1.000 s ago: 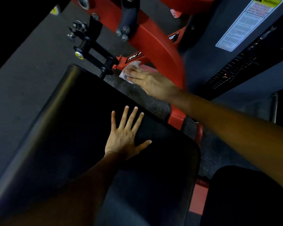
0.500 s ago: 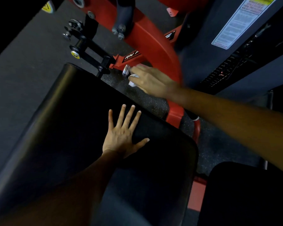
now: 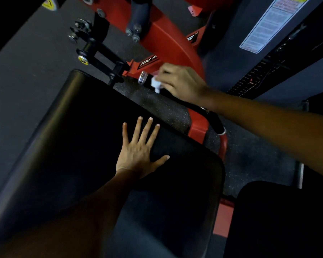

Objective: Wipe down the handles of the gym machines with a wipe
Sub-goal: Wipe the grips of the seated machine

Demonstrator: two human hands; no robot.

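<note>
Right grip [image 3: 183,83] wrapped round wipe [image 3: 155,84] on black handle [image 3: 147,80], left hand [image 3: 138,151] flat on pad [image 3: 63,136]

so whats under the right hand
A white wipe pokes out beneath the right hand, wrapped on the black handle with a chrome end cap. The rest of the wipe and grip is covered.
</note>
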